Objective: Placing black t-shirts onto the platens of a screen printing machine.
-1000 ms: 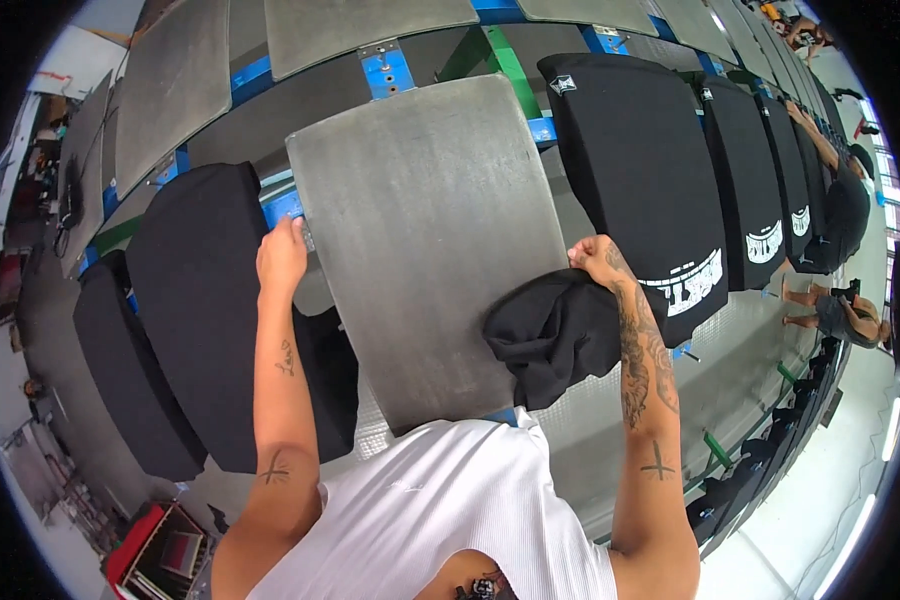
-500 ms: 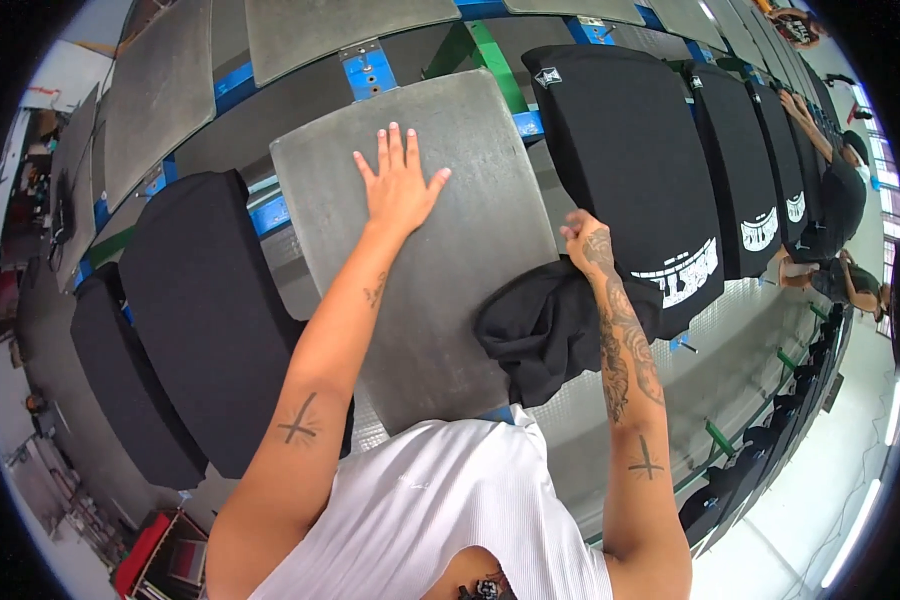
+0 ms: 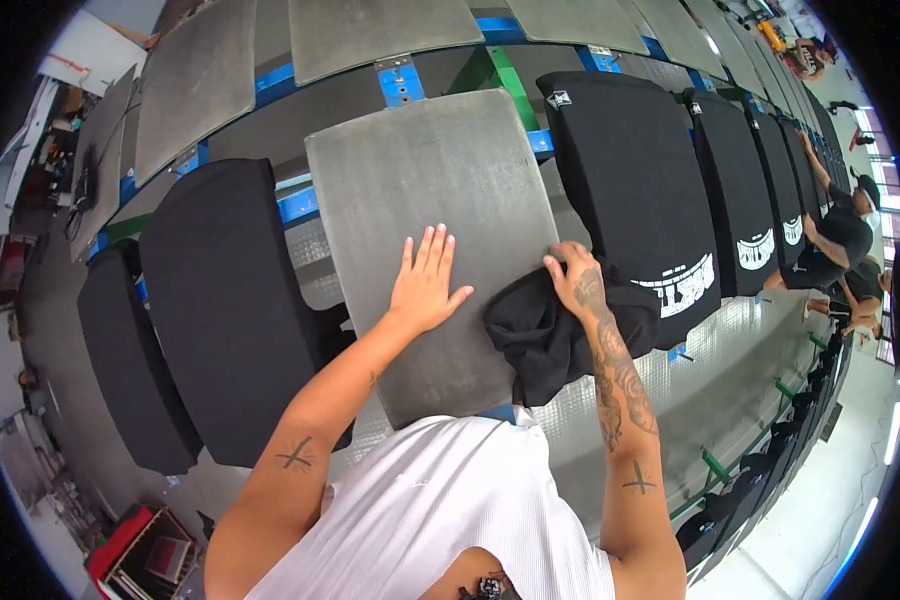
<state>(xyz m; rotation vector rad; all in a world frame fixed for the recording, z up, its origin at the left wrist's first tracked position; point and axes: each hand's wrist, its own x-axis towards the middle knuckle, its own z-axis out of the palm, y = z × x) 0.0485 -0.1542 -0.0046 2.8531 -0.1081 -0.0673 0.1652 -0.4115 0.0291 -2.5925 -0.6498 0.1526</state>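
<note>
The left hand is now lower on the grey board; the right hand, curled before, reaches over its edge, less curled.

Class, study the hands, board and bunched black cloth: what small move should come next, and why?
Probably, the right hand should lift the cloth: it lies bunched by that hand at the right edge of the board, while the left hand lies flat on bare metal and black garments either side are spread smooth.

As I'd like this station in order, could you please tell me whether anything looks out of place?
A black cloth lies bunched at the right edge of the grey board under the left hand, unlike the printed black garment to the right, which is spread smoothly. No spill or damage shows.
</note>
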